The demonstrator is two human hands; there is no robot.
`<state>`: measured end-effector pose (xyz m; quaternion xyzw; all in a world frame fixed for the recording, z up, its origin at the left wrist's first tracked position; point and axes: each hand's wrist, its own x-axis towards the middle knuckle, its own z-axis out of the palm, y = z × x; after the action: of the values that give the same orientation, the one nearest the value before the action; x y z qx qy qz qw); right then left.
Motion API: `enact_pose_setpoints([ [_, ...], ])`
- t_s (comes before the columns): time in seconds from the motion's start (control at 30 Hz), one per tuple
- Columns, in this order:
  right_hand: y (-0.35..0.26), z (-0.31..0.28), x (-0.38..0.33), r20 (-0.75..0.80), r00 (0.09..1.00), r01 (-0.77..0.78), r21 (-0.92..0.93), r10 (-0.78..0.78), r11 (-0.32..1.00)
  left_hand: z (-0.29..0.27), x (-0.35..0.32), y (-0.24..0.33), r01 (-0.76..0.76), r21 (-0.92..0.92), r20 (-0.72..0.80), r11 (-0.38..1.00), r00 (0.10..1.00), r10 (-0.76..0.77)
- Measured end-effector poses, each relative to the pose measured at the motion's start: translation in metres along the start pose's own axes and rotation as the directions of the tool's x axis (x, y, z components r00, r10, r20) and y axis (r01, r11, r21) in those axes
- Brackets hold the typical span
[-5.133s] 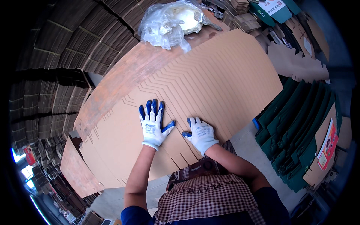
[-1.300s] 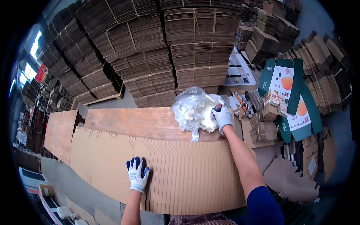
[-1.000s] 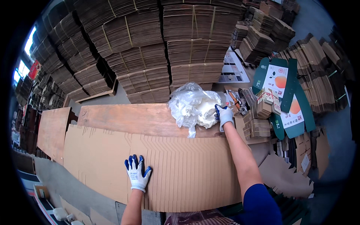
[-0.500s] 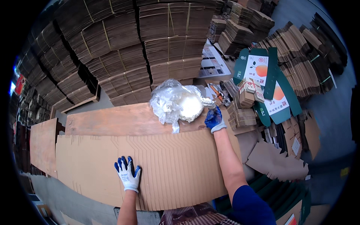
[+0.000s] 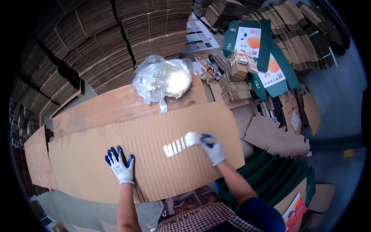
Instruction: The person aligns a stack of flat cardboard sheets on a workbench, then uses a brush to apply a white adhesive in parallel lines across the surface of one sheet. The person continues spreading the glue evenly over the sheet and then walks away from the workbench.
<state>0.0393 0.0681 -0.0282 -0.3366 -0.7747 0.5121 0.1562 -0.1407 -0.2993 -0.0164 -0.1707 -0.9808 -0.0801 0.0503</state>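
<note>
Overlapping brown cardboard sheets (image 5: 83,160) lie fanned across the table, their edges forming close parallel lines. My left hand (image 5: 120,167), in a white glove with blue fingertips, rests flat on them with fingers spread. My right hand (image 5: 212,150), gloved alike and blurred, is closed over the right part of the sheets. It grips what looks like a brush (image 5: 192,137) with a white, paste-coated head; the handle is hidden. Leftward from it runs a broken streak of wet white paste (image 5: 174,147). Beyond the sheets sits a round container of white paste (image 5: 177,82), wrapped in clear plastic (image 5: 148,80).
The wooden tabletop (image 5: 92,111) shows behind the sheets. Tall strapped cardboard stacks (image 5: 154,23) stand at the back. Green printed box blanks (image 5: 262,58) and small bundled cartons (image 5: 235,87) lie to the right. Dark green folded sheets (image 5: 270,176) are near my right elbow.
My right hand has come from beside the paste container down onto the cardboard, where a white streak now shows. My left hand stays flat on the sheets. The whole view has shifted.
</note>
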Motion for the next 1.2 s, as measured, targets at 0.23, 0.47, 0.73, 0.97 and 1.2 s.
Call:
enact_pose_setpoints([
  [0.23, -0.017, -0.059, 0.023, -0.311, 0.950, -0.039, -0.044, 0.023, 0.998, 0.006, -0.005, -0.008, 0.006, 0.031, 0.010, 1.000, 1.000, -0.006],
  [0.47, 0.044, -0.022, 0.053, -0.153, 0.983, -0.079, 0.131, 0.099, 0.988, 0.012, -0.002, -0.008, -0.031, 0.035, -0.005, 0.999, 1.000, 0.031],
  [0.73, 0.024, -0.103, 0.044, -0.403, 0.914, -0.070, -0.058, 0.041, 0.996, 0.011, -0.006, -0.010, -0.035, 0.081, 0.018, 0.996, 0.999, 0.033],
  [0.97, 0.092, -0.156, 0.037, -0.517, 0.856, -0.226, -0.391, -0.010, 0.892, 0.015, -0.002, -0.020, -0.092, 0.064, -0.003, 0.994, 0.996, 0.092],
  [1.2, 0.045, -0.131, -0.020, -0.095, 0.930, -0.179, 0.727, 0.356, 0.663, -0.012, -0.023, 0.077, -0.579, -0.307, -0.053, 0.756, 0.803, 0.593],
])
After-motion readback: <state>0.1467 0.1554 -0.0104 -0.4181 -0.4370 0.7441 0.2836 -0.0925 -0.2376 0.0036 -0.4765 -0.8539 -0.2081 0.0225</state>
